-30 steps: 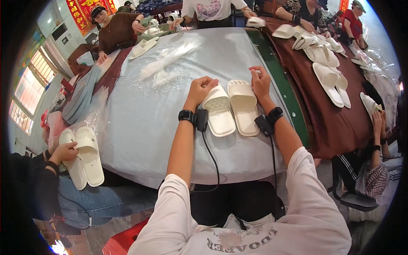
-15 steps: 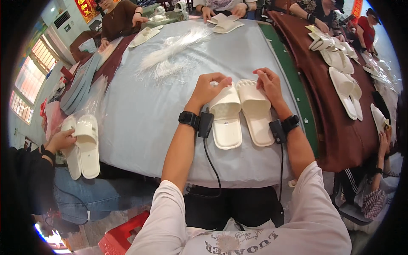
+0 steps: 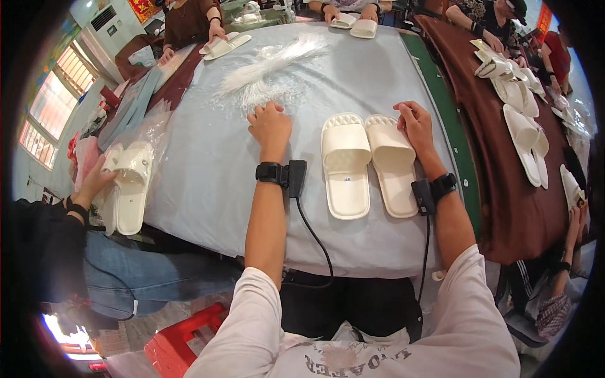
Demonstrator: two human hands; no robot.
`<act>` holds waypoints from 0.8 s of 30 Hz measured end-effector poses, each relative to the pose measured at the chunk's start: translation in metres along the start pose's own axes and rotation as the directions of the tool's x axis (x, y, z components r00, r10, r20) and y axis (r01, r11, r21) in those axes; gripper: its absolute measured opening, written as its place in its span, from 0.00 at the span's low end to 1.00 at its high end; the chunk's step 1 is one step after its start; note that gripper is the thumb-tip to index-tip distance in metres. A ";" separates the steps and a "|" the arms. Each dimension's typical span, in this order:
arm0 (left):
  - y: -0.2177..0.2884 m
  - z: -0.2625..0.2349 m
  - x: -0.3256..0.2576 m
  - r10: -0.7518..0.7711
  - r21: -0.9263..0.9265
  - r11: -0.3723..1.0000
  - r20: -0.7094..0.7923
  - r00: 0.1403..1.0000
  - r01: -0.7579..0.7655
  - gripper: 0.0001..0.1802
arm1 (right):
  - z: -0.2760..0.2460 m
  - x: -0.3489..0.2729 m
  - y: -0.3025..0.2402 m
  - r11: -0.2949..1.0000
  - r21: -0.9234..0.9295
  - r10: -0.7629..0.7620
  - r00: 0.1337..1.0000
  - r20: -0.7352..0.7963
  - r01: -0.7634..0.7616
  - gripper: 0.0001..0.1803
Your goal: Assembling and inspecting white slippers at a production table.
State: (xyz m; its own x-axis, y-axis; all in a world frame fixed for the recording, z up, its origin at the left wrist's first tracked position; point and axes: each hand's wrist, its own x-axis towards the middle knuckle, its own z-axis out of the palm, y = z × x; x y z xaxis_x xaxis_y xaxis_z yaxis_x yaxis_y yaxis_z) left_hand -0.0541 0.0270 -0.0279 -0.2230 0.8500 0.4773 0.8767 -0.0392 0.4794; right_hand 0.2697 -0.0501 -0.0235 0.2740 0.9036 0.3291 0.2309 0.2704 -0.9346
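Slippers (image 3: 346, 154) beside right hand (image 3: 415, 128), flat, maybe to sit steady.
Left hand (image 3: 271, 129) curls near strings (image 3: 270, 70); right half-curls (can't tell if either holds anything).

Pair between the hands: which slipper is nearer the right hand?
The right slipper of that pair, directly beside the right hand; the left slipper lies farther off, beyond it.

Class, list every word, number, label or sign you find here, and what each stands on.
White T-shirt: dark chest lettering, not transcribed here.
Left cream slide sandal at centre: small insole print, not transcribed.
Red wall banner: gold characters, cut off, unreadable.
Bagged slide sandal: insole mark, too small to read.
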 end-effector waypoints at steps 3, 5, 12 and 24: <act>-0.019 0.000 0.008 0.003 -0.042 0.999 0.109 0.994 0.001 0.06 | 0.004 0.002 -0.001 1.000 0.001 -0.019 1.000 0.015 0.019 0.12; -0.022 0.000 0.009 0.012 -0.175 0.984 0.205 0.979 0.025 0.05 | 0.005 0.001 -0.001 1.000 0.005 -0.008 1.000 0.028 0.008 0.12; -0.004 0.003 0.002 0.125 -0.175 0.978 0.055 0.991 -0.114 0.06 | 0.000 0.001 0.001 1.000 0.018 -0.001 1.000 0.025 0.000 0.12; 0.056 -0.019 -0.008 0.550 -0.678 0.571 -0.103 0.829 -0.463 0.05 | 0.006 -0.009 -0.020 0.997 0.036 -0.069 0.993 0.095 0.066 0.11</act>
State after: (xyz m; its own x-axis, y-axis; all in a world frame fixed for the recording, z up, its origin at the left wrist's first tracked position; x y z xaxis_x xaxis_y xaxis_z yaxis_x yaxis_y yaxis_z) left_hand -0.0113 0.0077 0.0087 0.2534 0.6290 0.7349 0.3148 -0.7720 0.5522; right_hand 0.2567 -0.0613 -0.0085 0.1679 0.9102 0.3787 0.2147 0.3411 -0.9152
